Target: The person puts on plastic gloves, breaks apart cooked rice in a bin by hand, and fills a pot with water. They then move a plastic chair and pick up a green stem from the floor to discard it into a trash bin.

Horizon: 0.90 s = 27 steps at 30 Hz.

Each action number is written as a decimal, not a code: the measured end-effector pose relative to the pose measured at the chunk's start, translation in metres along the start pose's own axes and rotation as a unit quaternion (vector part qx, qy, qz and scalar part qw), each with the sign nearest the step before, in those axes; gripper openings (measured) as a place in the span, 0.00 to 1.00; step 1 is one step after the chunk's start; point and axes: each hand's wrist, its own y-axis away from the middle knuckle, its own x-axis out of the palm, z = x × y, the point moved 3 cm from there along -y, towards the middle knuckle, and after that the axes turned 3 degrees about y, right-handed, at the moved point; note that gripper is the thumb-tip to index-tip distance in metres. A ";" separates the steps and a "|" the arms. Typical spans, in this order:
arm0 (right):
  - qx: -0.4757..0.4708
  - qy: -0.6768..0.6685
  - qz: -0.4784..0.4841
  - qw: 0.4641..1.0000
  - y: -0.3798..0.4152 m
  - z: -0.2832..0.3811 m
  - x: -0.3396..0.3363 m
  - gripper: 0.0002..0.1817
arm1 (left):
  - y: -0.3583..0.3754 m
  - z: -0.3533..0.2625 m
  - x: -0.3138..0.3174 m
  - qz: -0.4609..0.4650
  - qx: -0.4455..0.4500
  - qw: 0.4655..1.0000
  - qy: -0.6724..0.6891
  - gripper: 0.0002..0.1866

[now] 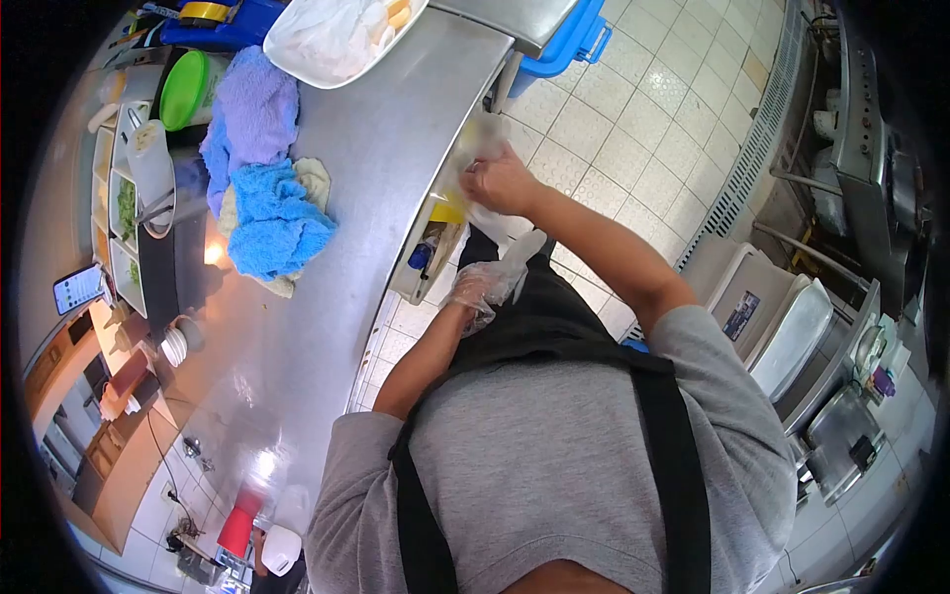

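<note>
Right hand (501, 184) curled beside the open drawer (408, 285), hold too blurred to tell, and the left hand (475, 287), finger spread unclear, risks snagging its baggy plastic glove (517, 259)!

Nothing can be read, the label (741, 315) on the container (725, 289) and phone screen (78, 290) being too small.

PASS: steel counter (366, 178), right of blue towel (279, 236) | BLOCK: white tray (322, 83), purple towel (259, 104)
</note>
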 end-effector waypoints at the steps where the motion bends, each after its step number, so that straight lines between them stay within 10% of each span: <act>1: -0.012 0.094 0.067 0.993 -0.004 -0.005 0.005 0.09 | -0.008 0.009 -0.001 0.001 -0.001 1.000 0.001 0.19; 4: -0.032 0.167 0.115 0.979 -0.005 -0.002 -0.006 0.13 | -0.021 0.007 -0.005 0.004 0.112 0.974 -0.197 0.20; 6: -0.038 0.144 0.097 0.984 -0.002 -0.001 -0.006 0.15 | -0.013 0.001 -0.013 -0.013 0.047 0.993 0.109 0.21; 9: -0.088 0.148 -0.119 0.978 -0.001 0.000 -0.006 0.20 | -0.006 -0.003 -0.015 -0.053 0.007 0.989 0.135 0.23; 11: -0.098 0.164 0.119 0.974 -0.002 0.001 0.011 0.30 | -0.011 0.004 -0.017 -0.066 -0.010 0.982 0.176 0.23; 14: -0.102 0.147 0.178 0.968 -0.016 0.008 0.039 0.32 | -0.017 0.001 -0.019 -0.087 0.128 0.988 -0.024 0.22; 17: -0.076 0.107 0.149 0.980 -0.020 0.007 0.054 0.34 | 0.002 -0.030 -0.018 -0.068 -0.075 0.971 0.218 0.18; 19: -0.057 0.107 0.195 0.973 -0.021 0.013 0.032 0.34 | 0.004 -0.038 -0.019 -0.113 0.152 0.982 -0.028 0.17; 23: -0.096 0.140 0.192 0.967 -0.007 0.004 0.023 0.28 | 0.042 -0.110 -0.033 -0.291 0.383 0.877 -0.010 0.28; 27: -0.110 0.152 0.188 0.964 -0.004 0.002 0.024 0.19 | 0.021 -0.127 -0.052 -0.295 0.345 0.887 -0.086 0.36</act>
